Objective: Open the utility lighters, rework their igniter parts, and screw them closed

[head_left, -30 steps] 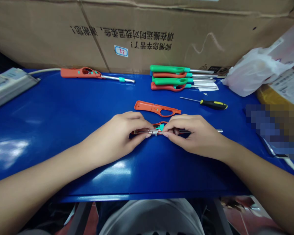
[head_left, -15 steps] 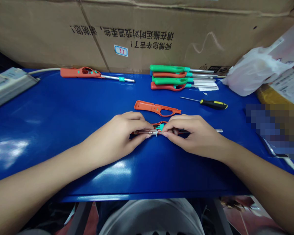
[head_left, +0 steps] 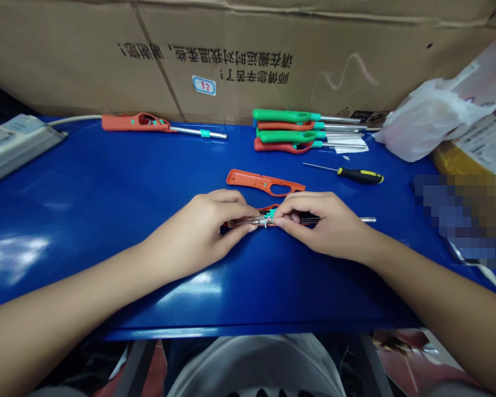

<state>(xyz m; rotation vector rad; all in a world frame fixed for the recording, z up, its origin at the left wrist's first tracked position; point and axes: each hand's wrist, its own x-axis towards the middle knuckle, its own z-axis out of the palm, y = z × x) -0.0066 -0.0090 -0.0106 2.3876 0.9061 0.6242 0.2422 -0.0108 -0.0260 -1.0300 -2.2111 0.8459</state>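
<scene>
Now a part-built utility lighter (head_left: 248,221) is pinched mid-desk (head_left: 86,193), long axis 9-to-3, betw. closed left hand (head_left: 200,231) and right hand (head_left: 322,220); metal nozzle at 3 o'clock, nearer right; orange shell half (head_left: 264,182) lies at 12 o'clock.

On my feed, the bench (head_left: 107,298) carries nearly everything. At its middle, a utility lighter (head_left: 248,221) lies crosswise, held between the left hand (head_left: 198,234) and the right hand (head_left: 322,220). Just behind them lies a loose grip half (head_left: 264,182). Behind that and to the right I have a screwdriver (head_left: 359,176), then a row of four lighters (head_left: 285,129) further back. Back left lies another lighter (head_left: 136,122), with a power strip (head_left: 16,146) left of it. A cardboard box (head_left: 206,60) stands behind the bench, and a plastic bag (head_left: 425,118) sits at the back right corner.
</scene>
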